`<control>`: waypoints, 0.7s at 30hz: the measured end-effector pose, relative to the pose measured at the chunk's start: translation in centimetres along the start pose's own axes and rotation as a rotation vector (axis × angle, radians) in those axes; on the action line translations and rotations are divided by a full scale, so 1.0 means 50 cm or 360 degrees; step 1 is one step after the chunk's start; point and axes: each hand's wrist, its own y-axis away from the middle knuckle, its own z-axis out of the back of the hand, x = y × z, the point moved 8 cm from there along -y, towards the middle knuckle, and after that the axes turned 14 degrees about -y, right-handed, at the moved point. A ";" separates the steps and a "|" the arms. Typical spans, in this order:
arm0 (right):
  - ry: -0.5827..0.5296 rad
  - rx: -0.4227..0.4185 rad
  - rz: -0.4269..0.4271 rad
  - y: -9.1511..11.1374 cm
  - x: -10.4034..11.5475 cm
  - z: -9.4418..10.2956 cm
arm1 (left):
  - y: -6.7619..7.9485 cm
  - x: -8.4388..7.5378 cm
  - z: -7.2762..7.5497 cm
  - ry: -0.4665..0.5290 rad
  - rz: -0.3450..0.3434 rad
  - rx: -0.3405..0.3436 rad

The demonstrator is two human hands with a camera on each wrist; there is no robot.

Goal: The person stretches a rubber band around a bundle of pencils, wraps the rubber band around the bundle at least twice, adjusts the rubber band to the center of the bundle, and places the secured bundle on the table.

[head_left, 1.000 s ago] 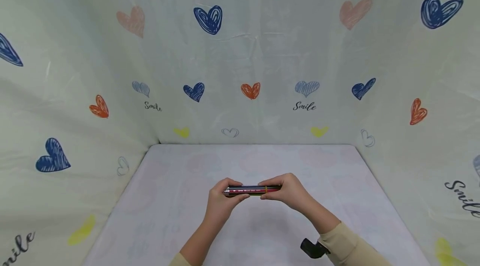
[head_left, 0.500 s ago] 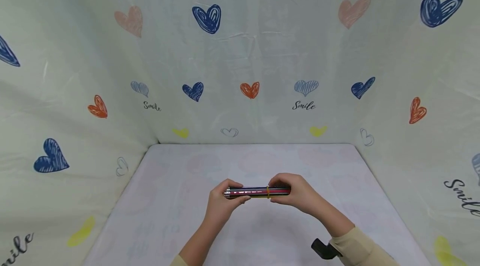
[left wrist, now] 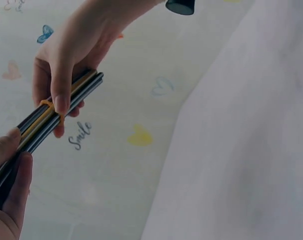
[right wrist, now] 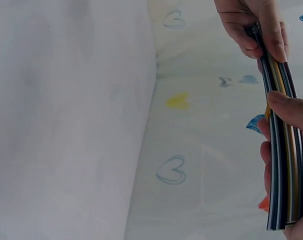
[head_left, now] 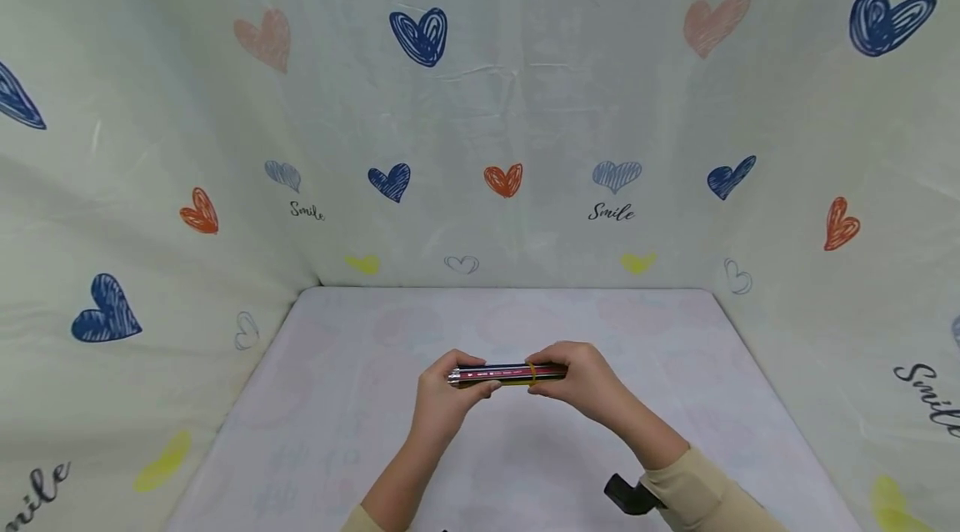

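A bundle of pencils [head_left: 506, 373], red, dark and yellow, is held level above the table between both hands. My left hand [head_left: 438, 399] grips its left end, thumb on the near side and fingers on the far side. The right hand [head_left: 592, 383] pinches the bundle near its other end, beside a yellow rubber band [head_left: 532, 373] wrapped round the pencils. In the left wrist view, this band [left wrist: 46, 103] lies under the right hand's fingertips. Seen from the right wrist, the pencils [right wrist: 284, 170] run lengthwise through the right hand, and the left hand [right wrist: 256, 25] holds their far end.
The white table [head_left: 360, 332] stretches below the hands. Behind it and at both sides hangs a pale curtain [head_left: 555, 115] printed with hearts and the word "Smile". A black wrist camera mount [head_left: 630, 496] sticks out from the right sleeve.
My right hand has slid right along the pencils, then come partway back left. The bundle sits slightly higher in view. The left hand keeps its hold.
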 end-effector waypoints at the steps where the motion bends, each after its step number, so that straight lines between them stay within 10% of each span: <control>1: 0.0015 -0.0016 0.0018 0.000 0.001 0.000 | 0.000 -0.002 -0.003 0.0003 -0.0008 0.0005; 13: 0.0399 -0.0037 0.0082 0.008 0.009 -0.010 | 0.003 0.002 -0.025 0.0032 -0.0012 0.0053; 21: 0.0039 0.0082 -0.0039 0.018 0.000 0.002 | 0.008 0.005 -0.019 -0.0022 -0.0003 0.0044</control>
